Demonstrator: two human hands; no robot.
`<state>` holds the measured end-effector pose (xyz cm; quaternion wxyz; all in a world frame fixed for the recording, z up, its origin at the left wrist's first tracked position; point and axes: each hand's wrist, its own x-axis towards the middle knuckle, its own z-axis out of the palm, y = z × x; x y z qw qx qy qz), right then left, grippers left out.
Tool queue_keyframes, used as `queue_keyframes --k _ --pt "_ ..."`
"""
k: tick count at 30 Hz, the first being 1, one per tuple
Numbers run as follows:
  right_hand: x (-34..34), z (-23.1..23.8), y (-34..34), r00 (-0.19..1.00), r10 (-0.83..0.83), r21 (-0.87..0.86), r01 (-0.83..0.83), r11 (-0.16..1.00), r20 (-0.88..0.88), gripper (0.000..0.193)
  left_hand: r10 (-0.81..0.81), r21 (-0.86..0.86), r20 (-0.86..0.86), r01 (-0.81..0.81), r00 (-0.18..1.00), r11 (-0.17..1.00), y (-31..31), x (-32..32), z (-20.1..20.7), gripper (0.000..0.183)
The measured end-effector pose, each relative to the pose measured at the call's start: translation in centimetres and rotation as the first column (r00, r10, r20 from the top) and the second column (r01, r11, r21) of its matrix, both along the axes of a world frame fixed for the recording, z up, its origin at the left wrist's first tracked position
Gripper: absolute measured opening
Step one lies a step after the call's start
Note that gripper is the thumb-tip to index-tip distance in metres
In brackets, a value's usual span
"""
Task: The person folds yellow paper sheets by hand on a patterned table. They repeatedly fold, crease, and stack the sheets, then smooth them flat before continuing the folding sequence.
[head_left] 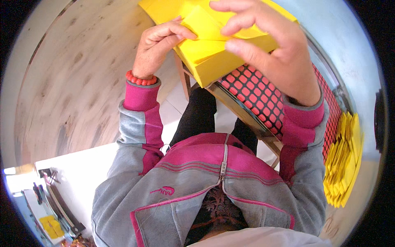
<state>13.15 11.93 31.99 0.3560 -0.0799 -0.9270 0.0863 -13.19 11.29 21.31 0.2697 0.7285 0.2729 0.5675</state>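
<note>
A thick stack of bright yellow paper (234, 61) lies at the top of the head view, its near corner toward me. On top of it is a folded yellow sheet (205, 24), with a flap standing slightly raised. My left hand (153, 48) pinches the left edge of this sheet between thumb and fingers. Above the right part of the stack, my right hand (284, 51) has its thumb and fingers spread apart, with nothing seen between them. Its fingertips are slightly blurred, and whether they touch the paper I cannot tell.
Under the stack is a surface with a red and black grid pattern (255, 90), edged by a wooden frame (242, 111). A fanned pile of folded yellow papers (343, 160) sits at the right. More yellow pieces (51, 226) lie far off at the lower left.
</note>
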Motion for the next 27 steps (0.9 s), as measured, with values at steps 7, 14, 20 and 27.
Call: queue_keyframes --k 7,14,20,27 --pt "-0.1 -3.0 2.4 0.998 0.027 -0.032 -0.025 0.999 0.057 0.023 0.047 0.021 0.003 -0.047 0.999 0.999 0.3 0.5 0.4 0.021" --pt "0.0 -3.8 3.1 0.998 0.053 -0.017 -0.053 0.998 -0.042 0.020 -0.004 -0.045 0.068 0.007 0.998 0.999 0.1 1.0 0.5 0.020" --pt "-0.3 -4.1 3.0 0.998 0.061 -0.087 -0.063 0.994 -0.030 0.016 -0.014 -0.047 0.054 0.017 0.998 0.999 -0.1 0.9 0.3 0.019" --pt "-0.4 -4.4 2.8 0.999 0.028 -0.101 -0.033 0.994 -0.047 0.017 -0.097 -0.044 0.086 0.101 0.992 0.994 0.1 0.6 0.3 0.025"
